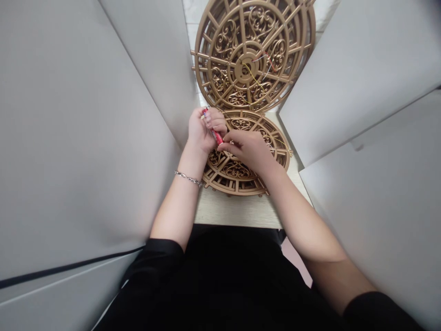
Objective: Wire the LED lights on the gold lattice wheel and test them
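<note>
My left hand (pixel 206 130) is closed around a slim red tube (pixel 217 137), whose upper end shows past the thumb. What the tube is exactly, I cannot make out. My right hand (pixel 248 148) pinches at its lower, pale end, with thumb and forefinger together. Both hands are over a round bronze-coloured lattice frame (pixel 237 184) with scrollwork, which lies flat and is partly hidden by them. Behind it, more of these round lattice frames (pixel 244 48) form a larger stack, with thin yellow, white and red wires (pixel 253 76) near the hub.
A pale wood-grain tabletop (pixel 237 211) supports the nearer frame. Grey panels stand close on the left (pixel 86 138) and on the right (pixel 354 82), leaving a narrow space between them. Short rods jut from the frames' rims.
</note>
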Action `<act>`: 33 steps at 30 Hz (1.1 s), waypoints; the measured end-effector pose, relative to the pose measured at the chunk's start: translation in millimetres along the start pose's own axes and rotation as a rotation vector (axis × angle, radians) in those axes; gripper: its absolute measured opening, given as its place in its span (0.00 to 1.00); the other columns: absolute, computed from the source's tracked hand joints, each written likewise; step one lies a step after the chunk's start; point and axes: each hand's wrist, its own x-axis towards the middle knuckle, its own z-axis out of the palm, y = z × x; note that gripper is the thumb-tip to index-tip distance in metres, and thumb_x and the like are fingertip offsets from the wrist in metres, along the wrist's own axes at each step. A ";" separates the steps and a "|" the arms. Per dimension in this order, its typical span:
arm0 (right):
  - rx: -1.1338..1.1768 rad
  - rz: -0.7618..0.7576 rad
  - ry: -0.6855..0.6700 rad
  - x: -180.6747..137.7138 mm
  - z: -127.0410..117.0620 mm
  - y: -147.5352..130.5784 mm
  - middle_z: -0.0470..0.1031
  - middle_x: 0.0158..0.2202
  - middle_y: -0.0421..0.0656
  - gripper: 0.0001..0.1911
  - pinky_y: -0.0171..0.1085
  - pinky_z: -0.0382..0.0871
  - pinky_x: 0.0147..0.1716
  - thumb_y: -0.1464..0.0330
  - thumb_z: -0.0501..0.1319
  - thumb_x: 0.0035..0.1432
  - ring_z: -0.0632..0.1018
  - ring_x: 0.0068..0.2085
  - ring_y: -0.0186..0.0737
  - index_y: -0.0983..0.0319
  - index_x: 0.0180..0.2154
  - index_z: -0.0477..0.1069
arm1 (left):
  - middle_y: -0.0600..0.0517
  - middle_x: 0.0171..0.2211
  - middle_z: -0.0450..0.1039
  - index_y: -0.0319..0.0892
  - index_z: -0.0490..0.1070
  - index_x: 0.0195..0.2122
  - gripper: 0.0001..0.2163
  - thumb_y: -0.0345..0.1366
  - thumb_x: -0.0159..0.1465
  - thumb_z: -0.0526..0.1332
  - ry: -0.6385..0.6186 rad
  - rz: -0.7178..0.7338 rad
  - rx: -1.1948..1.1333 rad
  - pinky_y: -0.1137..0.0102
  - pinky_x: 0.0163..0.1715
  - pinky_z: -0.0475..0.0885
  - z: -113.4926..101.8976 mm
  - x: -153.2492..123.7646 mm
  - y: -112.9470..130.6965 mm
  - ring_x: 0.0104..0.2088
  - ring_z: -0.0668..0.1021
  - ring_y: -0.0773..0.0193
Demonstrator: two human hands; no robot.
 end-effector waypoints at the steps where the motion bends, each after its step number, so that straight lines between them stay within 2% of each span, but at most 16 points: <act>1: 0.001 -0.006 -0.004 0.0 0.6 0.5 0.68 0.23 0.39 0.13 0.32 0.55 0.28 0.59 0.56 0.54 0.65 0.25 0.32 0.62 0.27 0.69 | 0.59 0.12 0.49 0.41 0.50 0.16 0.15 0.31 0.61 0.46 0.002 0.001 -0.002 0.81 0.13 0.56 -0.1 0.0 0.0 0.10 0.56 0.79; 11: -0.007 -0.017 0.001 -1.1 0.0 2.1 0.67 0.22 0.39 0.16 0.32 0.55 0.27 0.58 0.54 0.55 0.65 0.24 0.32 0.62 0.25 0.68 | 0.59 0.11 0.48 0.41 0.48 0.16 0.15 0.31 0.61 0.45 -0.013 -0.015 -0.057 0.82 0.11 0.55 1.3 -0.8 -1.6 0.10 0.55 0.80; 23: -0.021 -0.036 0.028 -0.8 0.7 2.7 0.66 0.22 0.40 0.17 0.32 0.55 0.27 0.58 0.52 0.56 0.64 0.25 0.32 0.62 0.23 0.68 | 0.59 0.12 0.49 0.41 0.49 0.16 0.15 0.30 0.59 0.47 -0.004 -0.008 -0.040 0.80 0.13 0.55 -0.8 1.2 -1.4 0.11 0.55 0.79; 33: -0.046 -0.052 0.023 0.3 0.9 5.3 0.66 0.22 0.39 0.17 0.31 0.54 0.26 0.57 0.54 0.54 0.65 0.24 0.31 0.63 0.24 0.68 | 0.60 0.11 0.46 0.41 0.48 0.15 0.16 0.32 0.60 0.46 -0.012 0.015 -0.097 0.81 0.12 0.54 -1.7 3.6 -4.9 0.10 0.55 0.80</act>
